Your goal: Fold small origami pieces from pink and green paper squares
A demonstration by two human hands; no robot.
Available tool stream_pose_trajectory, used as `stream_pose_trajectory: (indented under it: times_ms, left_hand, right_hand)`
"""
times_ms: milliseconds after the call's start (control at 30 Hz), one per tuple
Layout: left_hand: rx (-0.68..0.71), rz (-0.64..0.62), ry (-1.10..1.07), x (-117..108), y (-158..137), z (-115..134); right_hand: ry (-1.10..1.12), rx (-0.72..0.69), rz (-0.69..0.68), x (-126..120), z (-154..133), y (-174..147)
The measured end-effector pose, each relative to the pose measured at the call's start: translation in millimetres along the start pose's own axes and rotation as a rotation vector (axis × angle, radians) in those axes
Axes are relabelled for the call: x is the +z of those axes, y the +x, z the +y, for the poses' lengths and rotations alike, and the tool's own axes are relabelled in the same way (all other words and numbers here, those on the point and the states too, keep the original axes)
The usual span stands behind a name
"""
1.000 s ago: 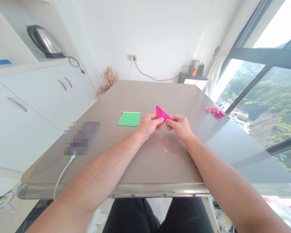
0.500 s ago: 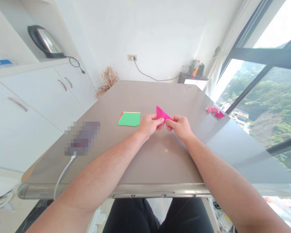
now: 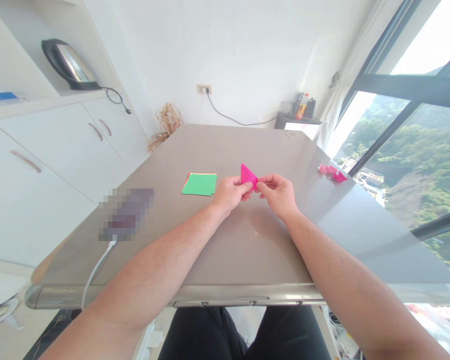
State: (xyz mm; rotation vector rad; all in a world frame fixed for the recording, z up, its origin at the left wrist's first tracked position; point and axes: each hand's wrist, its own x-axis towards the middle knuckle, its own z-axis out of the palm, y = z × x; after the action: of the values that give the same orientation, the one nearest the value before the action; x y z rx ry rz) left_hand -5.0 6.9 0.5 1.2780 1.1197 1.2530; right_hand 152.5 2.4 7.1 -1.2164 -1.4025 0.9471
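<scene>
A bright pink folded paper (image 3: 247, 174) is held between my two hands above the middle of the table. My left hand (image 3: 230, 193) pinches its left and lower side, thumb on top. With thumb and fingertips, my right hand (image 3: 278, 192) grips the paper's right corner, covering that corner. One pointed tip of the paper stands up away from me. To the left of my left hand lies a stack of coloured paper sheets (image 3: 199, 184), green on top, with red and yellow edges peeking out.
Several small folded pink paper pieces (image 3: 332, 173) sit near the table's right edge by the window. At the left, a blurred-out dark object (image 3: 129, 215) has a white cable (image 3: 97, 267) running over the front edge of the grey table (image 3: 225, 145).
My right fingers have shifted on the paper's right corner, which now shows less beyond them. The left hand stays nearly still.
</scene>
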Motion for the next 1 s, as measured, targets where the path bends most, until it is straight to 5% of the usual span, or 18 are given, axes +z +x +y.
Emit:
stream_pose_trajectory:
  times_ms: [767,1000]
  left_hand:
    - [0.026,0.008,0.101,3.6,-3.3,1.9]
    - [0.048,0.058,0.011,4.4,-3.3,4.2]
  right_hand:
    - [-0.065,0.002,0.0,0.9,2.3,4.0]
    - [0.268,0.03,-0.152,3.8,-1.2,-0.4]
